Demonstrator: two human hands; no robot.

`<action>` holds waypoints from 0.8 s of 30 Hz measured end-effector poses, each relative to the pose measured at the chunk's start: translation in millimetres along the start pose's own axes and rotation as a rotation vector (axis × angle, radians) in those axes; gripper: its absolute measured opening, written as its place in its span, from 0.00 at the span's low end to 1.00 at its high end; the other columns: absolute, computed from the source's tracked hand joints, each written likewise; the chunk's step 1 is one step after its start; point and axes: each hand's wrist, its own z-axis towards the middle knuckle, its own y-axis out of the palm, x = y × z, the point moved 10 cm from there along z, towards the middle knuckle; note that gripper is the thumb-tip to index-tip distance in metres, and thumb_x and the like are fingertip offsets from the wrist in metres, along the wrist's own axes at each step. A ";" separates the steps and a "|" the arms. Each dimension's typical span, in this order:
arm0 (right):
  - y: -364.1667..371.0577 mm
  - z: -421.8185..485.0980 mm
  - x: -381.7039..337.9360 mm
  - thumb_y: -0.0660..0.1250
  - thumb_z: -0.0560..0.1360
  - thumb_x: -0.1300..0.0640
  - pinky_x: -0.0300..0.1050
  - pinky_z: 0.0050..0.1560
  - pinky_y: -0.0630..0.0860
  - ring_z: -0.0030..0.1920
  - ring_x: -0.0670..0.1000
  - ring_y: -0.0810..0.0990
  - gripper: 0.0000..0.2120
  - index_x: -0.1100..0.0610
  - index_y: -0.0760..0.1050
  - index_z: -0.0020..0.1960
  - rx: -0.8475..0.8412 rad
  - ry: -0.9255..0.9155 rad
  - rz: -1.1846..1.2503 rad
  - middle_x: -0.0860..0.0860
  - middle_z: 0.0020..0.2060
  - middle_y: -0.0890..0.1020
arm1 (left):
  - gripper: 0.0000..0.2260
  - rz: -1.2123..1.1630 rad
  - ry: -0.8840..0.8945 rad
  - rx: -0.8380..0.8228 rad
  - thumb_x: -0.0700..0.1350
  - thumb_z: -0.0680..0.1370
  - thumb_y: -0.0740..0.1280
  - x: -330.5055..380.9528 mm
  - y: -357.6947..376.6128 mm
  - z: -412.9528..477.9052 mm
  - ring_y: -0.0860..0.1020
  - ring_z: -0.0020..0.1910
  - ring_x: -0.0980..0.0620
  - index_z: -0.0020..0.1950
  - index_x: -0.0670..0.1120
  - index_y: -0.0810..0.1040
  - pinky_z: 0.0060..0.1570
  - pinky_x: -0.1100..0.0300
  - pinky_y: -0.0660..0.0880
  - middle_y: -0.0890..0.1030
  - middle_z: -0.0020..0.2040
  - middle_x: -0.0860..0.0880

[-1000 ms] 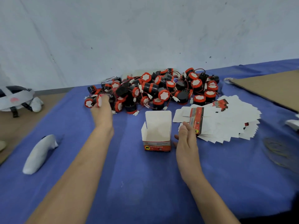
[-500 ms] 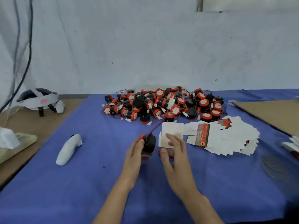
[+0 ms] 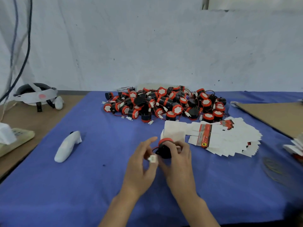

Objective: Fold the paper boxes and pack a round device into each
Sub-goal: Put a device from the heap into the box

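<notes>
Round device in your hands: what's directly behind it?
The open paper box, its white flap showing; its lower part is hidden by the round device and the right hand.

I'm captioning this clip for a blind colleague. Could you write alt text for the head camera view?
Two bare hands work over a blue-clothed table: the right hand grips a black-and-red round device while the left hand pinches its white connector. Just behind stands an open paper box, with a pile of devices and fanned flat boxes beyond.
</notes>
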 end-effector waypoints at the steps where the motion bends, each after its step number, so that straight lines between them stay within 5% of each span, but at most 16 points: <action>1: -0.8 -1.3 -1.5 0.74 0.74 0.59 0.41 0.58 0.76 0.62 0.50 0.69 0.23 0.44 0.72 0.65 -0.001 -0.016 -0.007 0.46 0.62 0.66 | 0.18 0.014 0.004 -0.041 0.52 0.78 0.62 2.0 5.9 -1.1 0.77 0.46 0.57 0.66 0.66 0.71 0.46 0.72 0.72 0.77 0.47 0.63; 5: 0.2 -3.2 -9.8 0.73 0.74 0.62 0.38 0.55 0.75 0.61 0.50 0.71 0.26 0.42 0.69 0.65 -0.012 -0.070 0.008 0.45 0.63 0.66 | 0.06 0.062 0.001 0.019 0.56 0.78 0.61 3.2 3.5 -2.5 0.77 0.36 0.53 0.52 0.65 0.76 0.36 0.59 0.75 0.79 0.41 0.59; 8: 0.5 -0.4 -6.0 0.76 0.72 0.60 0.43 0.50 0.79 0.57 0.54 0.75 0.25 0.46 0.74 0.64 0.018 -0.040 -0.094 0.50 0.59 0.69 | 0.14 -0.110 -0.156 0.151 0.58 0.79 0.56 -11.1 -10.2 -0.8 0.74 0.29 0.56 0.42 0.57 0.78 0.32 0.61 0.72 0.79 0.34 0.54; 13: -9.3 0.3 6.2 0.74 0.73 0.50 0.28 0.40 0.72 0.47 0.44 0.76 0.22 0.33 0.67 0.57 0.085 0.101 0.063 0.41 0.52 0.64 | 0.19 -0.332 -0.358 0.283 0.53 0.84 0.55 -31.4 -20.8 -1.4 0.73 0.27 0.53 0.42 0.51 0.81 0.32 0.65 0.73 0.80 0.35 0.50; 17: -19.3 -3.3 14.7 0.72 0.72 0.47 0.26 0.46 0.73 0.53 0.36 0.76 0.19 0.32 0.65 0.54 0.181 0.209 0.363 0.37 0.54 0.70 | 0.16 -0.321 -0.431 0.193 0.49 0.85 0.58 -37.2 -10.6 0.5 0.74 0.28 0.54 0.43 0.44 0.79 0.31 0.64 0.73 0.80 0.34 0.51; 24: -10.6 -2.0 47.7 0.73 0.76 0.56 0.32 0.48 0.78 0.51 0.42 0.83 0.12 0.46 0.74 0.55 0.198 0.421 0.800 0.38 0.47 0.82 | 0.13 -0.353 -0.499 0.021 0.47 0.82 0.66 -38.5 6.5 0.8 0.73 0.28 0.54 0.38 0.49 0.80 0.30 0.64 0.73 0.77 0.30 0.48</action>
